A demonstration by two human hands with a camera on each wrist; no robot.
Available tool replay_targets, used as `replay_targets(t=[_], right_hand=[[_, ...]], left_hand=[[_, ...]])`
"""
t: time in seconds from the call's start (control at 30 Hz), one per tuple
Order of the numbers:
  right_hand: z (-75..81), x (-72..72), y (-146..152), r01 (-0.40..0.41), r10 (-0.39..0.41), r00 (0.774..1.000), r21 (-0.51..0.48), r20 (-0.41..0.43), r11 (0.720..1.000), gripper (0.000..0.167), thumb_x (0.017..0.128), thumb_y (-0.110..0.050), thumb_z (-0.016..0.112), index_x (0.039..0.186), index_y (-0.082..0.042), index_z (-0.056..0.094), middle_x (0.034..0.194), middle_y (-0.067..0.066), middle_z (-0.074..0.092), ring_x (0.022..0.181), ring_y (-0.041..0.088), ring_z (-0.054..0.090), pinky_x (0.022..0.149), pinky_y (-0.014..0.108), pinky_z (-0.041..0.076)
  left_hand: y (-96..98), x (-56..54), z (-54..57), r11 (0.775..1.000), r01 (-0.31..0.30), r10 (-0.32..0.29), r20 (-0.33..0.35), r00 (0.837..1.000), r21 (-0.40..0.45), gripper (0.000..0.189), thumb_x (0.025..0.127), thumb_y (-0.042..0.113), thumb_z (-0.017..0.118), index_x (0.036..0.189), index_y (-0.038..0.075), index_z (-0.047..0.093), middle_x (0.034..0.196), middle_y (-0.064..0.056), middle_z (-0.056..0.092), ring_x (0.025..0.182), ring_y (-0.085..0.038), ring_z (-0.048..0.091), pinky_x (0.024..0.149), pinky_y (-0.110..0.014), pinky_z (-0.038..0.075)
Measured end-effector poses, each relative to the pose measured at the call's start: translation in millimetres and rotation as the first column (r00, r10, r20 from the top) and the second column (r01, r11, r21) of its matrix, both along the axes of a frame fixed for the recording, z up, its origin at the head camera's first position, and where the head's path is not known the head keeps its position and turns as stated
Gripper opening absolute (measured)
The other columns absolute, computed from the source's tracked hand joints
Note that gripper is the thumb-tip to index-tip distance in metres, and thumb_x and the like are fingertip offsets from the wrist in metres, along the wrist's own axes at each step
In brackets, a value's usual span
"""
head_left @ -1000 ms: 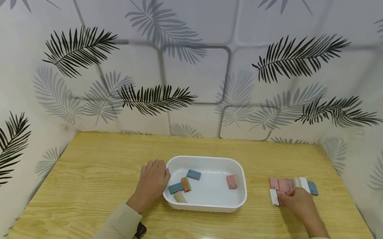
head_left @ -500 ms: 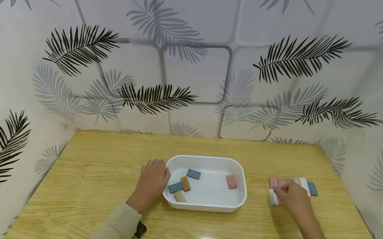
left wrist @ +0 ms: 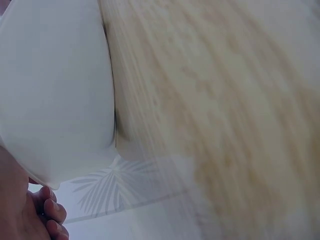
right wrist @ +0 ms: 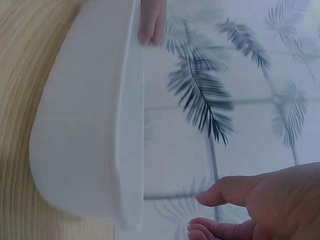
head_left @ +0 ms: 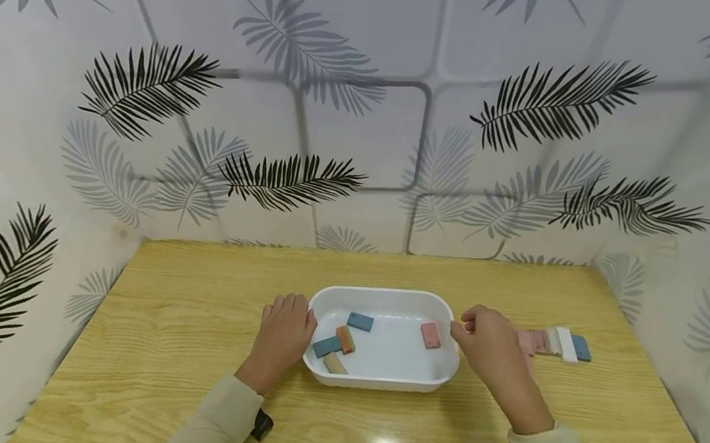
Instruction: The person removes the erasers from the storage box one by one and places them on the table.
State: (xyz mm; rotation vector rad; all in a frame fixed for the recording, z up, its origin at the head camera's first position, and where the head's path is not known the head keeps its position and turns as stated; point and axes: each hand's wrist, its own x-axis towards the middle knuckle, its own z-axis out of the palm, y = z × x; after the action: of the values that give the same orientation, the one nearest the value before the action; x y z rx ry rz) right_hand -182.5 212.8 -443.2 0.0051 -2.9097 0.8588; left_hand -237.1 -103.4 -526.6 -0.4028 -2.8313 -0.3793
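Observation:
My left hand (head_left: pixel 283 334) holds the left rim of a white oblong tray (head_left: pixel 380 388), with its fingers curled in the left wrist view. In the tray lie small eraser-like blocks: two blue blocks (head_left: pixel 360 321), an orange and greenish block (head_left: pixel 346 340), a tan block (head_left: pixel 335 364) and a pink block (head_left: pixel 431 335). My right hand (head_left: pixel 494 352) hovers by the tray's right end. Its thumb and forefinger (right wrist: pixel 220 192) stand apart, with nothing between them in the right wrist view.
Right of the right hand, a row of blocks lies on the wooden table (head_left: pixel 164 369): pink blocks (head_left: pixel 540 341), a whitish block (head_left: pixel 552 342), a white block (head_left: pixel 567 345) and a blue block (head_left: pixel 581 348). The hand hides the row's left part. A leaf-patterned wall covering (head_left: pixel 382 140) stands behind.
My right hand has moved left from the row of blocks to the tray's right end. The left hand and the blocks in the tray have stayed put.

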Motion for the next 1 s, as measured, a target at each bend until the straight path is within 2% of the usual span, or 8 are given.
replay_targets(t=[0.1,0.23,0.33,0.47,0.63,0.73,0.87,1.0], right_hand=[[-5.5,-4.5,-19,-0.027,0.027,1.000,0.047,0.006,0.999,0.028,0.087,-0.020,0.062,0.096,0.006,0.062,0.087,0.015,0.060,0.075,0.025,0.056,0.064,0.039,0.048],[-17.5,-10.0,-41,-0.069,0.076,0.996,0.161,-0.041,0.985,0.021,0.084,-0.015,0.063,0.073,0.001,0.056,0.069,0.010,0.053,0.060,0.020,0.048,0.053,0.034,0.042],[-25.0,-13.4,-53,-0.065,0.080,0.995,0.235,-0.054,0.970,0.023,0.082,-0.012,0.064,0.066,-0.003,0.051,0.063,0.007,0.047,0.055,0.019,0.044,0.047,0.032,0.039],[-33.6,-16.3,-63,-0.031,0.049,0.998,0.307,-0.051,0.951,0.018,0.081,-0.009,0.064,0.066,-0.001,0.057,0.063,0.009,0.050,0.058,0.021,0.050,0.045,0.035,0.043],[-41.1,-18.3,-70,-0.011,0.041,0.997,0.398,-0.067,0.917,0.014,0.080,-0.006,0.065,0.069,0.001,0.061,0.065,0.013,0.053,0.065,0.029,0.057,0.049,0.041,0.048],[-45.7,-19.3,-72,-0.005,0.030,0.998,0.435,-0.051,0.900,0.013,0.080,-0.004,0.064,0.069,0.001,0.062,0.066,0.015,0.056,0.066,0.032,0.058,0.052,0.042,0.049],[-53.9,-21.4,-72,-0.004,0.024,0.999,0.501,-0.034,0.865,0.014,0.082,-0.001,0.061,0.068,0.002,0.062,0.065,0.016,0.058,0.064,0.031,0.059,0.050,0.040,0.050],[-58.8,-23.1,-73,0.004,0.041,0.997,0.549,-0.069,0.836,0.016,0.081,0.001,0.060,0.065,0.001,0.060,0.061,0.015,0.057,0.060,0.028,0.059,0.050,0.038,0.049]], left_hand=[[0.5,0.3,0.2,1.000,-0.003,0.003,0.010,1.000,-0.003,0.023,0.097,0.024,0.039,0.087,0.005,0.047,0.077,-0.004,0.040,0.073,-0.022,0.035,0.063,-0.033,0.025],[0.3,0.7,0.9,1.000,-0.001,0.001,0.008,1.000,-0.008,0.023,0.097,0.024,0.039,0.086,0.005,0.047,0.076,-0.004,0.040,0.072,-0.022,0.035,0.063,-0.033,0.025],[0.4,0.5,1.1,1.000,0.000,0.000,0.004,1.000,-0.010,0.023,0.097,0.024,0.039,0.084,0.006,0.046,0.075,-0.004,0.039,0.072,-0.022,0.035,0.063,-0.034,0.025],[0.7,0.3,1.5,1.000,0.003,-0.003,0.000,1.000,-0.008,0.023,0.097,0.024,0.039,0.084,0.006,0.046,0.075,-0.004,0.040,0.071,-0.021,0.035,0.063,-0.034,0.025],[0.1,0.8,3.8,1.000,0.009,-0.009,-0.007,1.000,0.000,0.022,0.097,0.023,0.041,0.085,0.005,0.047,0.075,-0.004,0.040,0.071,-0.021,0.035,0.063,-0.034,0.025],[0.1,1.3,4.4,1.000,0.008,-0.008,0.013,1.000,0.004,0.022,0.097,0.023,0.041,0.085,0.006,0.047,0.076,-0.004,0.040,0.072,-0.022,0.035,0.063,-0.034,0.025],[0.3,1.6,4.2,1.000,0.002,-0.002,0.041,0.999,0.007,0.023,0.097,0.024,0.040,0.086,0.006,0.047,0.076,-0.004,0.040,0.073,-0.021,0.035,0.064,-0.033,0.025],[0.6,0.5,3.3,1.000,-0.004,0.004,0.049,0.999,0.009,0.023,0.097,0.024,0.040,0.086,0.006,0.047,0.077,-0.003,0.040,0.073,-0.021,0.034,0.064,-0.033,0.025]])
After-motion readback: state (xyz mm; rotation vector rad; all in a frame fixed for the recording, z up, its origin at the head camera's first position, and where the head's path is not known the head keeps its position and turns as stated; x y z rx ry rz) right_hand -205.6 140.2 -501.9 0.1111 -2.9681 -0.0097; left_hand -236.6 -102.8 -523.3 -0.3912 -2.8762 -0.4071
